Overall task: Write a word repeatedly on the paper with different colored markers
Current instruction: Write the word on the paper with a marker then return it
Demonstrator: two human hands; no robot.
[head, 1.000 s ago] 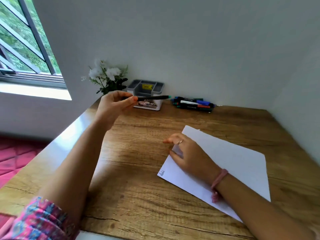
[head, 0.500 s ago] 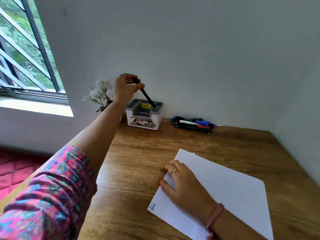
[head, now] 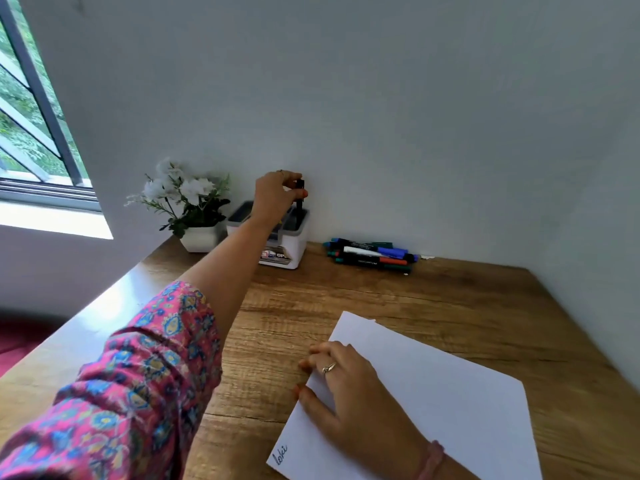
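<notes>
Reaching far over the desk (head: 433, 299), the left hand (head: 275, 199) pinches a black marker (head: 300, 195) near its top end between thumb and fingertips. The marker stands almost upright, and its lower end goes down into the right rear compartment of a small white organizer (head: 289, 242) that stands against the wall. The left arm has a pink sleeve (head: 138, 386) with a flower pattern, pushed up above the elbow.

The right hand (head: 349, 389) lies flat on the paper (head: 450, 400) near its left edge – the fingers are spread and nearly straight, and they hold nothing, they only press the sheet down. One finger has a ring (head: 328, 368), and the wrist has a pink band (head: 431, 460). The paper lies tilted on the near right part of the desk. One word in dark ink, "loki", is written at its near left corner (head: 280, 454).

More markers (head: 372, 255) lie in a small pile at the wall, just to the right of the organizer and apart from it – I can see blue, red and green parts among them. To the left of the organizer, just beside it, stands a white pot with white flowers (head: 183, 192). A window (head: 31, 133) with dark bars is at the far left.
</notes>
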